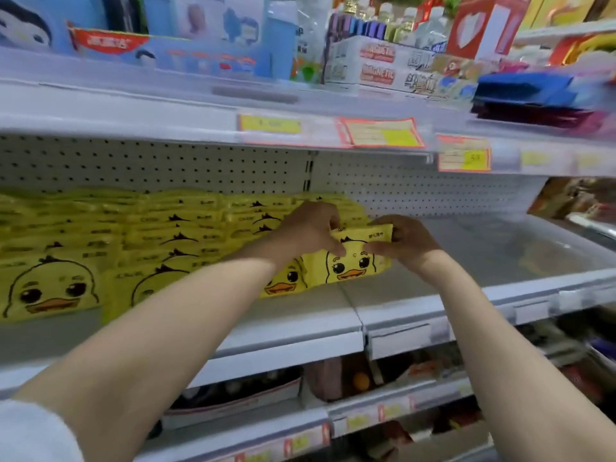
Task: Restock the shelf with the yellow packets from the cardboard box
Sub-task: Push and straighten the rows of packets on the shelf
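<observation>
A yellow packet (363,236) with a duck face is held above the white shelf (400,295), on top of the rightmost stack of yellow packets (350,266). My left hand (310,230) pinches its left end and my right hand (405,241) pinches its right end. More yellow duck packets (133,241) fill the shelf to the left in several stacked rows. The cardboard box is out of view.
White pegboard (416,188) backs the shelf, with bare shelf surface (500,251) to the right of the stacks. An upper shelf (200,105) with price tags (380,131) overhangs. Lower shelves (300,425) hold other goods.
</observation>
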Tool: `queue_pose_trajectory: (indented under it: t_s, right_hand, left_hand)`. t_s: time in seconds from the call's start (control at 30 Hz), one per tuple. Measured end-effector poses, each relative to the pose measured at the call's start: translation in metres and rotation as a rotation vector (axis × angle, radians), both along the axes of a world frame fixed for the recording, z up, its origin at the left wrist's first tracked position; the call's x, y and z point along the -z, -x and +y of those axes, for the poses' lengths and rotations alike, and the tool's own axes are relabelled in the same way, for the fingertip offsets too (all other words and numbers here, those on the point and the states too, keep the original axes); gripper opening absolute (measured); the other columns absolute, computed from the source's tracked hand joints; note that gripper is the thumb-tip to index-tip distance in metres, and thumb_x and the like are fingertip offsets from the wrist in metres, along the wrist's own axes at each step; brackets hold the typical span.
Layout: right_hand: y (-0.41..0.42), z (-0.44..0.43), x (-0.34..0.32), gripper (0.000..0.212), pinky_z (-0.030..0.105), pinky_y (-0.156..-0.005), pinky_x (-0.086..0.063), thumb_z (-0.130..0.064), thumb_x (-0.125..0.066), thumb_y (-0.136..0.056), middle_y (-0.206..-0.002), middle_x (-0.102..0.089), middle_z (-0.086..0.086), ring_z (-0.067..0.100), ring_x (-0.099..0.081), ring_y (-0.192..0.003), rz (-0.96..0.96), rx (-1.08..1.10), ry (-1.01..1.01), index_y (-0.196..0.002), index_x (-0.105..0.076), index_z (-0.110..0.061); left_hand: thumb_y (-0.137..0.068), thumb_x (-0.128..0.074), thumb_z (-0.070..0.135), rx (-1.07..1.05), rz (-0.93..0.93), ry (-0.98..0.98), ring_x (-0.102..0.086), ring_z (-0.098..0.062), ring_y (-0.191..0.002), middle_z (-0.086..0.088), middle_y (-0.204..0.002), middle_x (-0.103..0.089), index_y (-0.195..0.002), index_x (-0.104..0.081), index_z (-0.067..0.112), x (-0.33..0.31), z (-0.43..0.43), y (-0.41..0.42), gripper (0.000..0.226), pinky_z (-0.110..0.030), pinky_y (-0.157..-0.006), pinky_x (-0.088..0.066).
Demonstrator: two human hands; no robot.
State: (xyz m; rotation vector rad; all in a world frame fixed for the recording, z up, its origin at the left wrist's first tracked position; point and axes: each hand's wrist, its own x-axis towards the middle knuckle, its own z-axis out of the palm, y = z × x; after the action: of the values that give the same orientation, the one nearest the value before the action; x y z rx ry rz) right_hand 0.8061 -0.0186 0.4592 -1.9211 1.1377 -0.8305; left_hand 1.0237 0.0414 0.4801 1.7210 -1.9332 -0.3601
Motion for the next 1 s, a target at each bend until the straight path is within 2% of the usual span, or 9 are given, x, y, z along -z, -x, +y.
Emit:
queue_pose_trajectory:
  t_s: [0.07,0.2,0.27,0.4,0.5,0.63,0.77,0.97,1.0]
  right_hand:
    - [0.017,-0.013,0.010,0.042,0.026,-0.074,-0.060,-0.007,-0.087,-0.072,-0.105,-0.075,0.008,0.018,-0.073,-0.091,0.019,0.006,-0.009,-0.107,-0.067,-0.016]
    - [0.024,-0.034,0.027,0.056,0.045,-0.087,-0.058,-0.039,-0.090,-0.058,-0.105,-0.075,-0.001,0.020,-0.072,-0.097,0.071,0.008,-0.011,-0.108,-0.068,-0.029]
    - [0.022,-0.041,0.033,0.063,0.044,-0.089,-0.057,-0.048,-0.086,-0.054,-0.106,-0.073,-0.005,0.019,-0.070,-0.099,0.088,0.013,0.035,-0.111,-0.068,-0.030]
    - [0.018,-0.048,0.038,0.052,0.038,-0.089,-0.054,-0.028,-0.089,-0.070,-0.110,-0.069,-0.004,0.020,-0.066,-0.101,0.118,0.047,0.105,-0.117,-0.066,-0.026]
    - [0.016,-0.048,0.043,0.061,0.037,-0.096,-0.049,-0.025,-0.089,-0.071,-0.119,-0.060,0.001,0.020,-0.059,-0.107,0.135,0.088,0.168,-0.125,-0.061,-0.026]
    - [0.012,-0.041,0.045,0.075,0.040,-0.105,-0.044,-0.022,-0.091,-0.068,-0.134,-0.047,0.005,0.020,-0.050,-0.120,0.097,0.145,0.209,-0.135,-0.056,-0.025]
    - [-0.004,-0.024,0.037,0.071,0.036,-0.111,-0.031,-0.022,-0.088,-0.072,-0.143,-0.047,0.007,0.029,-0.036,-0.138,0.116,0.191,0.286,-0.135,-0.056,-0.021]
    - [-0.060,0.047,0.020,0.059,0.033,-0.108,-0.037,-0.027,-0.080,-0.081,-0.141,-0.050,0.006,0.028,-0.037,-0.138,0.069,0.174,0.329,-0.134,-0.057,-0.022]
    - [-0.073,0.064,0.016,0.058,0.037,-0.108,-0.040,-0.030,-0.080,-0.081,-0.141,-0.051,0.005,0.028,-0.039,-0.137,0.060,0.155,0.343,-0.134,-0.057,-0.025]
  left_hand:
    - [-0.057,-0.091,0.036,-0.006,-0.026,-0.006,-0.054,-0.014,-0.081,0.011,-0.082,-0.052,-0.093,-0.059,0.023,0.007,-0.016,0.019,0.050,-0.025,-0.056,-0.036]
    - [-0.057,-0.091,0.037,-0.054,-0.102,-0.028,-0.056,-0.018,-0.085,0.007,-0.087,-0.055,-0.099,-0.060,0.023,0.018,-0.035,0.034,0.054,-0.029,-0.065,-0.044]
    - [-0.058,-0.090,0.038,-0.070,-0.127,-0.024,-0.056,-0.019,-0.089,0.004,-0.094,-0.058,-0.100,-0.059,0.024,0.021,-0.040,0.035,0.054,-0.031,-0.067,-0.045]
    - [-0.063,-0.087,0.040,-0.103,-0.194,-0.004,-0.054,-0.019,-0.085,0.003,-0.097,-0.057,-0.108,-0.057,0.023,0.024,-0.039,0.037,0.057,-0.028,-0.059,-0.036]
    - [-0.067,-0.084,0.040,-0.123,-0.224,0.059,-0.049,-0.017,-0.090,0.002,-0.102,-0.060,-0.110,-0.055,0.019,0.031,-0.035,0.039,0.056,-0.029,-0.059,-0.032]
    - [-0.068,-0.082,0.045,-0.155,-0.296,0.147,-0.046,-0.023,-0.110,-0.002,-0.114,-0.058,-0.116,-0.053,0.018,0.036,-0.023,0.037,0.061,-0.035,-0.073,-0.042]
    - [-0.070,-0.082,0.045,-0.207,-0.267,0.163,-0.042,-0.024,-0.117,-0.004,-0.124,-0.052,-0.125,-0.051,0.019,0.031,0.008,0.020,0.069,-0.039,-0.092,-0.043]
    - [-0.072,-0.081,0.043,-0.348,-0.197,0.079,-0.040,-0.025,-0.124,-0.003,-0.131,-0.046,-0.131,-0.047,0.022,0.015,0.095,-0.038,0.071,-0.040,-0.095,-0.045]
    - [-0.072,-0.082,0.043,-0.384,-0.187,0.068,-0.040,-0.026,-0.125,-0.003,-0.132,-0.046,-0.132,-0.047,0.022,0.014,0.115,-0.051,0.073,-0.041,-0.097,-0.045]
